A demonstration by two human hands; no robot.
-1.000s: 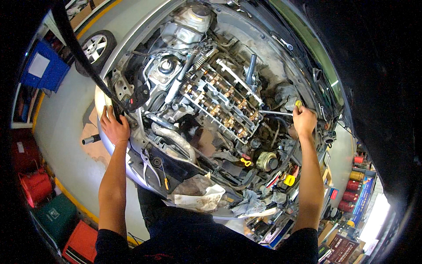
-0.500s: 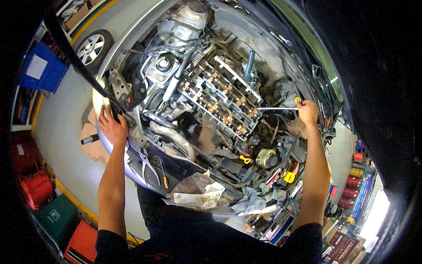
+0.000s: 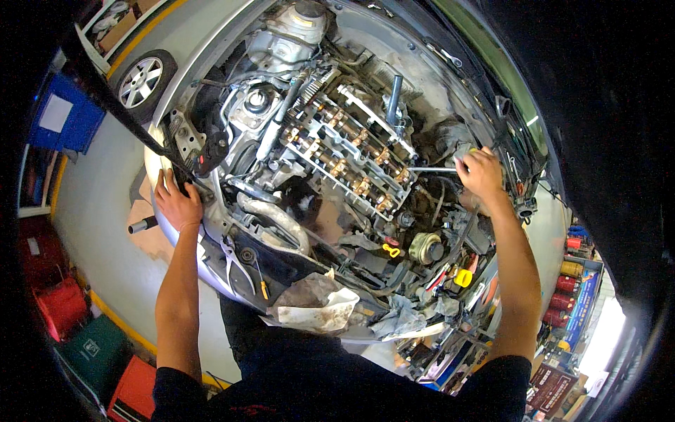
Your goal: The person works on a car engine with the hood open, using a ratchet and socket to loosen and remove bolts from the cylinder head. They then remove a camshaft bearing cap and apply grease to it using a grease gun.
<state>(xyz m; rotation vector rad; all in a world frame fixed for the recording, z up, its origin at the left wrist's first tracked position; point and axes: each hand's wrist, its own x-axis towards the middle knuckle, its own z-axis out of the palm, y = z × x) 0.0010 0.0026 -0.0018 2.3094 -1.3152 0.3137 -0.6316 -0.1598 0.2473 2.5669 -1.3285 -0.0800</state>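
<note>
Right hand (image 3: 481,172) has moved closer to the engine (image 3: 351,158) since last frame. Head cam shows it curled round the metal bar (image 3: 434,169), long axis running sideways off the engine's right end. My left hand (image 3: 179,204), fingers spread, rests on bodywork (image 3: 154,160) well left of the engine.

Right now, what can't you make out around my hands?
In the head view:
Metal bar: its outer end, hidden by the right hand.
The bar's inner end, at the engine: too small to tell how it fits.
Left hand: palm, hidden by the hand's own back.
</note>
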